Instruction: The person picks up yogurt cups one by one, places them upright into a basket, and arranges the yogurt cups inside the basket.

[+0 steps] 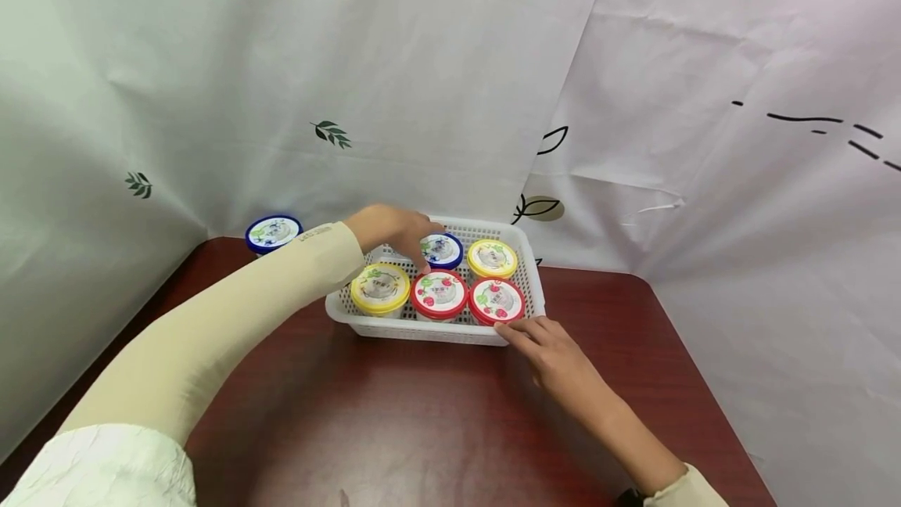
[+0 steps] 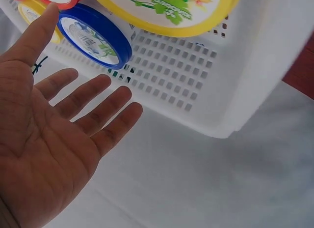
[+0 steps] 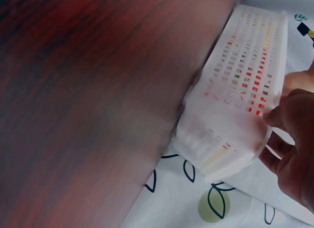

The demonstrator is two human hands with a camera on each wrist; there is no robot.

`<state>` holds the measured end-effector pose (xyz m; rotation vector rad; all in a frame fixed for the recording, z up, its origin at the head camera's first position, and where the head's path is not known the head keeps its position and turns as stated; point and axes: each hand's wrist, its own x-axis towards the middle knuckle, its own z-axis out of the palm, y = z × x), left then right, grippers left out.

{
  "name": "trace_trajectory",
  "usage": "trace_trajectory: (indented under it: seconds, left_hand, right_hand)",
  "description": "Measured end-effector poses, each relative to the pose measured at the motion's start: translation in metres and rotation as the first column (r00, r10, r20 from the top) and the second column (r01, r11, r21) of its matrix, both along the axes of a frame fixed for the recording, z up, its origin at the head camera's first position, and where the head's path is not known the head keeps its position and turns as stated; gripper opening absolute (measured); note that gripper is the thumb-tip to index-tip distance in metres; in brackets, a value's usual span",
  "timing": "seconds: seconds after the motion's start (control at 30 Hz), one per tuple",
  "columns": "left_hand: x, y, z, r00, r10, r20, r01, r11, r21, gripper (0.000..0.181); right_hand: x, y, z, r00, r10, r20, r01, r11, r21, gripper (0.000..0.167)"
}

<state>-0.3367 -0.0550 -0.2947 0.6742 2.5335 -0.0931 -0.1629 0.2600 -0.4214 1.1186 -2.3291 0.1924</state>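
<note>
A white plastic basket (image 1: 422, 331) holds several round tubs with printed lids. Over its back row reaches my left hand (image 1: 397, 231), fingers extended beside the blue-lidded tub (image 1: 443, 251). The left wrist view shows that palm (image 2: 46, 144) facing the camera with fingers spread, the thumb near the blue lid (image 2: 95, 39). At the near right corner my right hand (image 1: 559, 358) grips the basket rim, close to a red-lidded tub (image 1: 497, 301). In the right wrist view, the thumb of the right hand (image 3: 297, 134) is against the basket's perforated wall (image 3: 221, 115).
Another red-lidded tub (image 1: 439, 295) and a yellow-lidded tub (image 1: 380, 289) stand in the front row, a second yellow-lidded tub (image 1: 492, 258) behind. Outside the basket, at back left, stands another blue-lidded tub (image 1: 274, 233). White curtains (image 1: 436, 100) border the dark red table (image 1: 408, 421).
</note>
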Motion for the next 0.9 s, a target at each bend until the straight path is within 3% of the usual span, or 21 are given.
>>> trace_trajectory:
  seconds: [0.33,0.53,0.9]
  left_hand:
    - [0.006,-0.013,-0.008,1.000,0.015,-0.007,-0.015,1.000,-0.003,0.097]
    - [0.009,-0.021,-0.007,0.999,0.053,0.001,-0.053,0.999,0.003,0.098]
    - [0.009,-0.043,-0.005,0.998,0.059,-0.019,-0.058,0.998,0.033,0.096]
  right_hand:
    - [0.001,0.001,0.002,1.000,-0.005,0.004,0.005,1.000,-0.004,0.072]
    - [0.001,0.000,0.001,1.000,-0.008,0.016,0.009,1.000,-0.003,0.073]
    - [0.002,0.000,0.002,0.999,-0.017,0.030,0.017,1.000,0.007,0.071]
